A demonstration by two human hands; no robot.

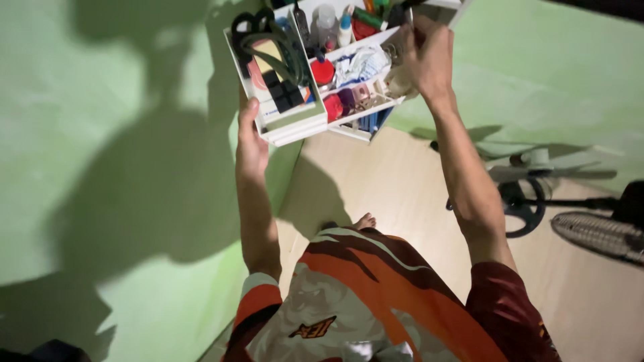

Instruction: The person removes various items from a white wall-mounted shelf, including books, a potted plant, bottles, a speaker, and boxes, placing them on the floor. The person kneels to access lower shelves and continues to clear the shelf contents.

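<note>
Gripping the white organizer box (295, 127) at its near left corner, your left hand (250, 144) is closed on its edge, while your right hand (429, 57) curls over the far right corner among bottles (327, 20) and a red cap (323, 71), grasp unclear, above the pale floor (402, 174).

Both arms raised and stretched forward, forearms bare. Left hand (251, 144) far left of centre, thumb pointing up, fingers hidden from view, wrist straight. Right hand (428, 57) higher and farther right, back of hand toward camera, fingers curled in, fingertips out of sight. Right elbow bent slightly outward. One bare foot (364, 220) visible below, between the arms.
</note>
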